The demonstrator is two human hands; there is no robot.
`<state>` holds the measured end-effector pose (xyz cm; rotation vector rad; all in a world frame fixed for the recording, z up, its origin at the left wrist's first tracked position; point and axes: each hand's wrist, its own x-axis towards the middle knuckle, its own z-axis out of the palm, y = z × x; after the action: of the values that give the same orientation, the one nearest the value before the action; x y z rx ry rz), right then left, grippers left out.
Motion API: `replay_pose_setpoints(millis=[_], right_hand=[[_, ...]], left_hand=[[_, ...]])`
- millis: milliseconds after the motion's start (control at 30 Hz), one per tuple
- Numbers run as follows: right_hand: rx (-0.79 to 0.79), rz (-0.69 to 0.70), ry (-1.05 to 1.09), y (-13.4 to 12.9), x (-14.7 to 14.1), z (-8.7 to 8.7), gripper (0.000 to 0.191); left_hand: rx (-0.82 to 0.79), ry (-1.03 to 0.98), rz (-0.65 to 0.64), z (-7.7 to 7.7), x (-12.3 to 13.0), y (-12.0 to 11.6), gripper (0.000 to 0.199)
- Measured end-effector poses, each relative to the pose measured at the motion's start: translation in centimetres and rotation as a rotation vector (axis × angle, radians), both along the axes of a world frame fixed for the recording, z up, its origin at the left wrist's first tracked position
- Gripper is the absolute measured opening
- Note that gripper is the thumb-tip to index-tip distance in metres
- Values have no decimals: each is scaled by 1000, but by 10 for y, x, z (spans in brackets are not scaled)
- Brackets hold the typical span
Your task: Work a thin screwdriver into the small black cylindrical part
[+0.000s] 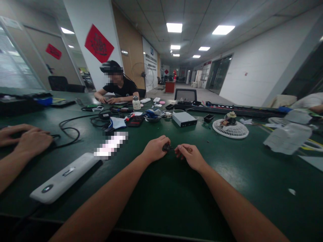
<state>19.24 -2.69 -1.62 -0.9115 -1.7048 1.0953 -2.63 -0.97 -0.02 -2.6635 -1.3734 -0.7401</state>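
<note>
Near the middle of the green table (151, 188), my left hand (156, 148) is closed around a small dark object (166, 147), whose end sticks out toward the right. Just to its right is my right hand (189, 154), its fingers curled with thumb and fingertips pinched close to that object. Whatever my right fingers hold is too small to make out. A narrow gap separates the two hands. Beyond them stands a grey metal box (184, 119), and a white round fan grille (230, 129) with a motor on it lies farther right.
Another person's hands (32, 139) rest at the left edge, near a black cable (75, 134). A long white device (65, 176) lies left of my forearm. Across the table sits a person in a headset (118, 84), near a bottle (136, 103). Clear plastic packaging (287, 137) is at right.
</note>
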Motion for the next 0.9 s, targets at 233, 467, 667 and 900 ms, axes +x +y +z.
replay_pose_setpoints(millis=[233, 467, 667, 900], right_hand=[[36, -87, -5, 0, -1, 2, 38], [90, -230, 5, -2, 4, 3, 43], [187, -208, -163, 9, 3, -7, 6], [193, -146, -259, 12, 4, -13, 13]], left_hand=[[17, 61, 15, 1, 3, 1, 24], [-38, 19, 128, -1, 0, 0, 29], [-118, -4, 174, -3, 5, 0, 29], [-167, 20, 151, -2, 6, -1, 25]])
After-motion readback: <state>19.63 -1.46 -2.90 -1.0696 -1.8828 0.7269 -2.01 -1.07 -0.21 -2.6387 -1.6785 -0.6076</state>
